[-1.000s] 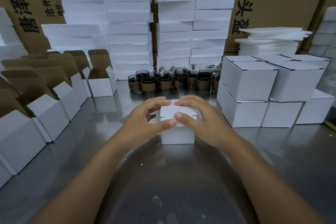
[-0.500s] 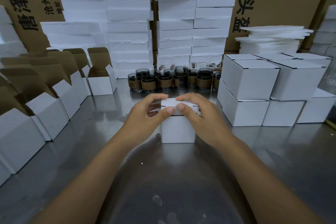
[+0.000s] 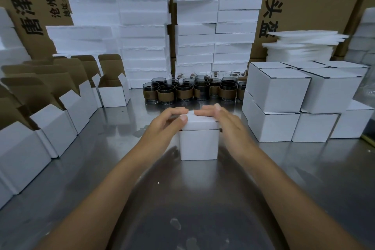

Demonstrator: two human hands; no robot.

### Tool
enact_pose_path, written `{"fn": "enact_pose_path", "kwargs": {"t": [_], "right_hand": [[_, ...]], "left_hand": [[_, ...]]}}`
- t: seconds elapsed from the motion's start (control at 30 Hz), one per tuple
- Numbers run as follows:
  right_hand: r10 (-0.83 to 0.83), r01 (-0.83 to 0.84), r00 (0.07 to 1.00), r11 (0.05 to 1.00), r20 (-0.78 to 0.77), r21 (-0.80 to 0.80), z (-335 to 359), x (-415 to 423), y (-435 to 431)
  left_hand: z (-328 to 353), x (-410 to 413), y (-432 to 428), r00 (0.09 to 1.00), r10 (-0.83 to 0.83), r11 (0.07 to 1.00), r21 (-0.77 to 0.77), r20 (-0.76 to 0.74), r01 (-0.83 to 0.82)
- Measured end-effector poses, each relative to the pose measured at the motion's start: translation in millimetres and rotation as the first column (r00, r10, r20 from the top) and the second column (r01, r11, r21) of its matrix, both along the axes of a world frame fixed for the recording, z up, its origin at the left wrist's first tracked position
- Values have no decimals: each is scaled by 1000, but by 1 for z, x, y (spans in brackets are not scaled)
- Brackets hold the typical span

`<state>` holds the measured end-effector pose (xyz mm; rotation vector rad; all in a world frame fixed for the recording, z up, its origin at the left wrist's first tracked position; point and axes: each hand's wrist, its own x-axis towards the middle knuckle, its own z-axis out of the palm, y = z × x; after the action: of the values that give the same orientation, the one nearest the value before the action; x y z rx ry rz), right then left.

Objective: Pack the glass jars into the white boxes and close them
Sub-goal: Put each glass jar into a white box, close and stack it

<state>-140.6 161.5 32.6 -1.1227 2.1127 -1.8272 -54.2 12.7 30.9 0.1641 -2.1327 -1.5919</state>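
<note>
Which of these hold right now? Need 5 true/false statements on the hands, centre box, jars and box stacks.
1. The left hand and right hand are both on top of the white box at the centre. True.
2. The jars stand behind that box, in front of the foam stacks. True.
3. The right hand holds a jar. False: its fingers lie flat on the box lid.
4. Closed boxes are stacked on the left. False: the closed boxes are on the right, and the open boxes line the left.
5. The centre box's lid stands upright. False: it is folded down under both hands.
</note>
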Motion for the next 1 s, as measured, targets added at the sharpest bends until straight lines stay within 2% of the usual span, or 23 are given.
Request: {"fn": "enact_pose_path", "kwargs": {"t": [0.07, 0.3, 0.57, 0.67, 0.73, 0.8, 0.87, 1.0], "right_hand": [[-13, 14, 1000, 1000, 9, -26, -3, -2, -2], [-14, 28, 982, 997, 189, -71, -9, -9, -4], [6, 15, 970, 996, 243, -85, -9, -7, -2], [-138, 152, 980, 984, 143, -91, -11, -4, -5], [-289, 289, 957, 946, 18, -147, -11, -1, -6], [-382, 356, 914, 917, -137, -178, -12, 3, -8], [-380, 359, 892, 925, -246, -126, -16, 5, -10], [-211, 269, 904, 957, -371, 110, -21, 11, -12]], "left_hand": [[0, -1, 0, 1000, -16, 999, 34, 7, 16], [-4, -3, -4, 998, -58, 994, 97, 11, 57], [-9, -4, -6, 997, -71, 994, 83, 33, 68], [-10, -5, -6, 997, -62, 995, 75, 49, 58], [-12, -8, -7, 997, -52, 993, 111, 64, 45], [-12, -10, -7, 997, -42, 993, 112, 68, 34], [-13, -11, -8, 998, -25, 994, 109, 63, 18], [-14, -14, -10, 998, 53, 988, 145, 38, -58]]}}
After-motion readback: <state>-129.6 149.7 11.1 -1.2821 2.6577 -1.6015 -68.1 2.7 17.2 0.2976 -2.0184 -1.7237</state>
